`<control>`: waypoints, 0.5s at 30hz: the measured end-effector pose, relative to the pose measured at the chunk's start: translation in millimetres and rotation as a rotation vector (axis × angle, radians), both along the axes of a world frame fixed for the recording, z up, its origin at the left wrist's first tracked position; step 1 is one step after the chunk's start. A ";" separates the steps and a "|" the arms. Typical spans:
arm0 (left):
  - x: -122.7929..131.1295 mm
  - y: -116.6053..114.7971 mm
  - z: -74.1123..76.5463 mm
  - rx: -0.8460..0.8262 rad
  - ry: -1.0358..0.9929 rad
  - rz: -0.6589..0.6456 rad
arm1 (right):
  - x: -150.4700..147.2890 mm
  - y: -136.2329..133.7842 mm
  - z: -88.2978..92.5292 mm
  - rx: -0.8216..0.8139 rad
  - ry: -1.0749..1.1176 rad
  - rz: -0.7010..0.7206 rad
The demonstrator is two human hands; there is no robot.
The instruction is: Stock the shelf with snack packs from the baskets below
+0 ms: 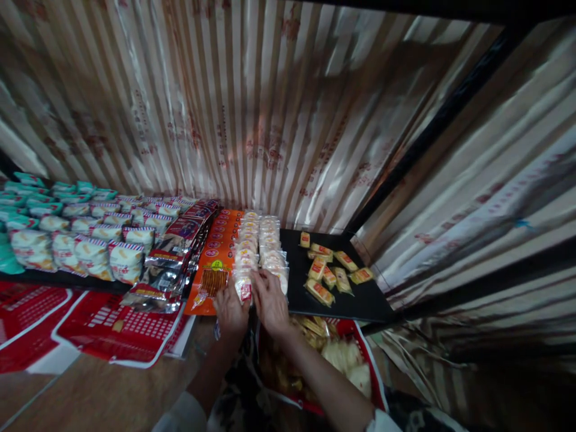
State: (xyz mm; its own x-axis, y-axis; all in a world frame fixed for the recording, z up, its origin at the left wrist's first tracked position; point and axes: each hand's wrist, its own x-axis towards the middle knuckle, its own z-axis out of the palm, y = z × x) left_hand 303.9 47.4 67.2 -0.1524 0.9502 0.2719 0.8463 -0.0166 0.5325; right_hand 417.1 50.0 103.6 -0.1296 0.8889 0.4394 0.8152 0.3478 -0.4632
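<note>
Two rows of clear packets with round white crackers stand on a black shelf in front of me. At the near end of the left row is a cracker packet [243, 289] with a red label. My left hand [233, 311] has its curled fingers against that packet's left side. From the right, my right hand [271, 305] presses its fingers to the same packet, partly covering the front of the right row of cracker packets [270, 240]. Fingertips of both hands are partly hidden behind the packet. Left of the rows lies an orange snack bag [207, 282], close to my left hand.
Small yellow wrapped snacks [341, 279] lie scattered on the black shelf [360, 306]. Dark red-and-silver bags [173, 255], white packs [126, 261] and green packs [27, 198] fill the left. A red bag [375, 372] of snacks stands below; striped sheeting [252, 108] hangs behind.
</note>
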 end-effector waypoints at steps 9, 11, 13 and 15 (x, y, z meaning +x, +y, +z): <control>-8.9 10.5 -7.4 0.047 -0.094 -0.058 | -6.8 -9.2 -31.9 0.041 -0.056 0.040; -13.9 20.5 -1.2 0.015 -0.135 -0.024 | -9.5 -7.6 -30.1 0.044 -0.116 0.005; -17.5 34.3 6.2 -0.061 -0.163 0.020 | -12.0 -6.3 -27.4 0.054 -0.173 -0.025; -18.9 49.4 11.5 -0.124 -0.146 0.005 | -13.4 -5.4 -25.8 0.059 -0.200 -0.041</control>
